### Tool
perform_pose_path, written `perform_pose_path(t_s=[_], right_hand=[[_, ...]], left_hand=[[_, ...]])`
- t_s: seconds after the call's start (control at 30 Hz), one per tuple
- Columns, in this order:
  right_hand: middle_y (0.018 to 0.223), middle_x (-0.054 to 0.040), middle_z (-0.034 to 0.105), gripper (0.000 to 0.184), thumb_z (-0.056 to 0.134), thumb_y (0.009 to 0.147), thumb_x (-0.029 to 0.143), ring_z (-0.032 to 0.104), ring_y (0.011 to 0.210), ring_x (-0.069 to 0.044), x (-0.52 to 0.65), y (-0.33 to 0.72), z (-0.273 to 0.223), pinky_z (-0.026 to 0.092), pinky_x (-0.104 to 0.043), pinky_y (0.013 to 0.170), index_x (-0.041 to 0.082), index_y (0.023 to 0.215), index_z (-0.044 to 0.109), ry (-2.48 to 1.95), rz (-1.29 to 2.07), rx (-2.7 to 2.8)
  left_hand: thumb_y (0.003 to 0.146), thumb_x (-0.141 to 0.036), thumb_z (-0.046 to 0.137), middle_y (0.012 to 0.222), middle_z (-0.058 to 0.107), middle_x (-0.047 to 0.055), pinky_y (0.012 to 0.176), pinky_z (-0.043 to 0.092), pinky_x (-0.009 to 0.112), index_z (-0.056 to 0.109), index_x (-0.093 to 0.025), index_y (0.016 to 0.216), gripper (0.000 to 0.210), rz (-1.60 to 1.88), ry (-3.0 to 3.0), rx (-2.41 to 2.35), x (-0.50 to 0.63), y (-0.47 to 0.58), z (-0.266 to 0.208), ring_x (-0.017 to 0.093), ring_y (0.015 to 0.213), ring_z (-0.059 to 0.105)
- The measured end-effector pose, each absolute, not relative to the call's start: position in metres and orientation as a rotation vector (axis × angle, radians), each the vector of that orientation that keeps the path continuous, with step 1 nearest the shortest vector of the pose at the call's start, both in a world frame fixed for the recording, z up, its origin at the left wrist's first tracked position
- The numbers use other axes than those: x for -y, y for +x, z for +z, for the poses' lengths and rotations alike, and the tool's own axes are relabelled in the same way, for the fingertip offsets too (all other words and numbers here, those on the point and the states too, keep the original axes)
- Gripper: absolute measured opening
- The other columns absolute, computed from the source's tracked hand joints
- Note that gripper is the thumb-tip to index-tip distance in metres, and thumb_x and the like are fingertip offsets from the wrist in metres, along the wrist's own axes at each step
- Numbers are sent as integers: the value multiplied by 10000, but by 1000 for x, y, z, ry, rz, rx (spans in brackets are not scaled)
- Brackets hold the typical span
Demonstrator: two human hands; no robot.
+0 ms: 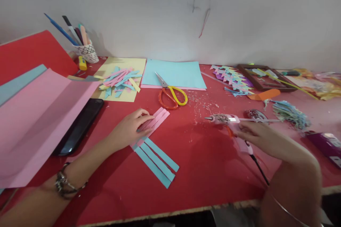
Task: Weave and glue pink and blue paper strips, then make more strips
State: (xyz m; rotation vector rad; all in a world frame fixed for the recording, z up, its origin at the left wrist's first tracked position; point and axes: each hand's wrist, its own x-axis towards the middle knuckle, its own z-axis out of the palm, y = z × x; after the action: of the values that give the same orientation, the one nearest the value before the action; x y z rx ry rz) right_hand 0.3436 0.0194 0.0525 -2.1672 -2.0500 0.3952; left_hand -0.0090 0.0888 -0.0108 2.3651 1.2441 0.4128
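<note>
The paper strips lie on the red worktop, in front of the person and left of centre, set out in a V: pink strips slant up to the right, blue strips slant down to the right, and the two sets meet in an overlapping corner beside the left hand. That hand is loosely curled, its fingers and thumb on the pink strips; whether they pinch the paper or only press it down, I cannot tell. Well apart from it, the right hand has its fingers on the rear of a glue gun, whose nozzle points left toward the strips without touching them; the hand is blurred, so I cannot tell how firmly it grips. A clear glue stick runs out behind the gun.

The step in hand looks like joining the strips where they cross, with the left hand steadying them. The next move seems to call for a sure hold on the glue gun, the corner held flat, and the hot nozzle well clear of the left fingertips. The scissors, beyond the pink strips, rest partly on a blue sheet, left of which lies a pile of cut paper pieces
</note>
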Motion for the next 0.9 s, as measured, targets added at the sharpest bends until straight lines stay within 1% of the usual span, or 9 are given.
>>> perform_pose_path(t_s=[0.13,0.3,0.4,0.47,0.6,0.7,0.77,0.83,0.9], right_hand=[[696,-57,601,420,330,770,587,557,642,-203,-17,345,53,428,-319,561,216,690,510,-2186,507,1974],[668,-28,504,365,363,768,584,515,609,-172,-27,339,58,442,-288,509,230,728,442,-2117,452,1803],[601,2,417,293,311,806,506,455,559,-150,-36,328,60,407,-273,477,231,727,376,-2098,363,1703],[569,16,391,220,329,798,433,432,541,-142,-43,319,62,377,-273,478,226,740,375,-2088,276,1678],[559,36,400,125,390,716,314,387,485,-116,-56,296,67,311,-253,452,214,784,424,-2052,148,1772],[560,28,416,85,386,722,277,395,494,-119,-64,279,69,315,-250,462,216,741,442,-1941,93,1881],[617,-3,494,121,386,735,261,461,551,-144,-69,268,67,350,-265,502,208,788,480,-1886,28,1925],[743,-53,578,206,380,745,243,535,655,-190,-75,258,63,385,-295,562,193,895,513,-1871,-50,1959],[876,-104,613,295,363,752,228,575,772,-240,-79,248,55,409,-332,614,173,996,520,-1880,-93,1992]], left_hand=[[787,-444,397,1010,533,74,750,464,300,596,-184,978,379,455,2307,-1242,-89,-10,-13,197,903,559],[761,-373,435,934,523,37,662,464,258,584,-195,804,236,571,2138,-1230,-87,-10,-11,128,726,538],[743,-383,468,898,517,18,603,465,237,561,-196,732,209,600,1987,-1199,-89,-15,-6,95,632,503],[737,-420,489,875,527,15,581,464,227,561,-198,711,235,542,1947,-1104,-91,-22,-3,103,647,516],[747,-430,502,904,555,23,707,470,251,604,-209,705,247,445,1986,-943,-93,-39,0,135,780,555],[753,-421,517,900,563,23,767,456,263,631,-220,704,237,437,2008,-901,-91,-48,-1,136,795,559],[758,-431,523,876,568,24,764,457,261,642,-223,708,245,444,1999,-875,-87,-52,-1,136,781,561],[766,-445,517,877,573,28,775,458,268,651,-230,719,258,449,2001,-880,-84,-56,0,143,794,561],[775,-450,503,903,580,35,822,447,284,660,-241,720,268,420,2031,-890,-81,-61,1,161,858,558]])
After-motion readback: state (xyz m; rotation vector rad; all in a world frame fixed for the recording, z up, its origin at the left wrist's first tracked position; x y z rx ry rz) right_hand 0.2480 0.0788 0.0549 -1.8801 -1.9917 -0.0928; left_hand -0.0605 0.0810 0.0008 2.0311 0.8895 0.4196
